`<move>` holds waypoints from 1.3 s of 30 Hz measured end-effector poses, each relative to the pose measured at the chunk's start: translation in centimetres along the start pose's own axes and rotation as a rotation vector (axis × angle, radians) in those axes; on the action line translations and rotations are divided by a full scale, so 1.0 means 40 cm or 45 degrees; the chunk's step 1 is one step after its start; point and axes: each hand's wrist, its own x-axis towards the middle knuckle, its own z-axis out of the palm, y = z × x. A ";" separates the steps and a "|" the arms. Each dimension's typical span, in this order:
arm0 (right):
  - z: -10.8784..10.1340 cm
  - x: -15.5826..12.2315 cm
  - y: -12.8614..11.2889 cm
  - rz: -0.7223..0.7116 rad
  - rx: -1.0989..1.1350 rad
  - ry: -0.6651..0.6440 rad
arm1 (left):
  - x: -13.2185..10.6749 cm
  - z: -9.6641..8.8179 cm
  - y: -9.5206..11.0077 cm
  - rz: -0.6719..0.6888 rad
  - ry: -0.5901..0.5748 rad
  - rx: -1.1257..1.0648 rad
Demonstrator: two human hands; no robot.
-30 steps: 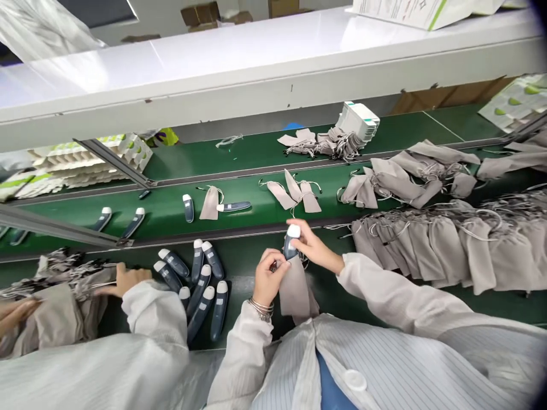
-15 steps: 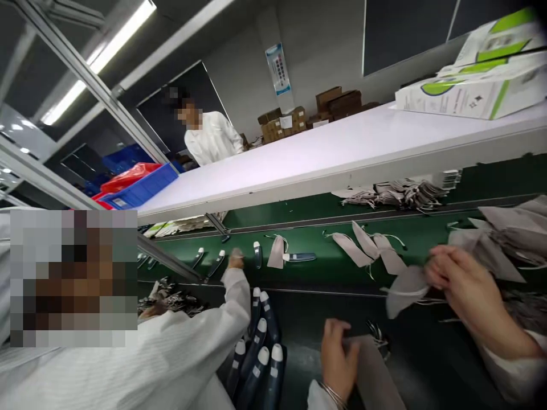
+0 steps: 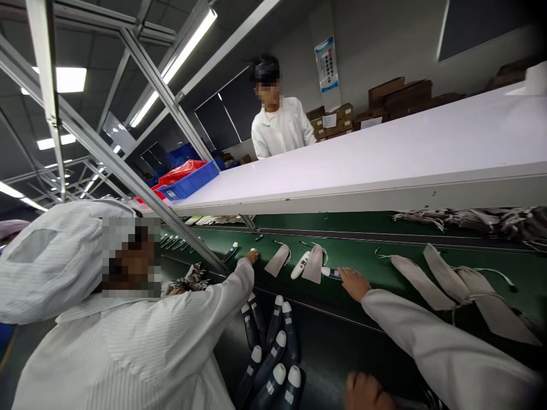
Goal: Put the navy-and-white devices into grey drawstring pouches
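My right hand (image 3: 354, 283) reaches over the green belt (image 3: 356, 250), fingers closed around the right end of a dark blue handheld device (image 3: 331, 273) with a white tip. Just left of that device lies a grey drawstring pouch (image 3: 313, 263), beside a white handheld device (image 3: 300, 265). A second grey pouch (image 3: 277, 260) rests farther left. At the bottom edge shows my left hand (image 3: 370, 393), its fingers curled and partly cut off; what they hold, if anything, is hidden. Several dark devices (image 3: 271, 359) with white tips lie on the dark work surface to its left.
A co-worker in white (image 3: 128, 341) sits close on my left, one hand (image 3: 252, 256) over the belt. More grey pouches (image 3: 444, 285) lie on the belt at right. A white shelf (image 3: 342, 154) spans above, bearing a blue bin (image 3: 192, 182). Another person (image 3: 282, 125) stands behind it.
My view has swung left. My right hand has let go of the grey pouch it held and moved left to the dark device. My left hand is now lower, at the frame's bottom edge.
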 end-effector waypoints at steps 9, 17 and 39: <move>-0.070 -0.117 0.097 0.146 0.372 0.071 | -0.017 -0.157 0.121 0.214 -0.205 -0.379; -0.263 -0.495 -0.070 -0.004 1.792 0.204 | -0.044 -0.322 0.257 0.132 -0.214 -0.822; -0.383 -0.630 -0.110 -0.164 1.786 0.381 | -0.042 -0.464 0.422 0.598 -0.351 -0.763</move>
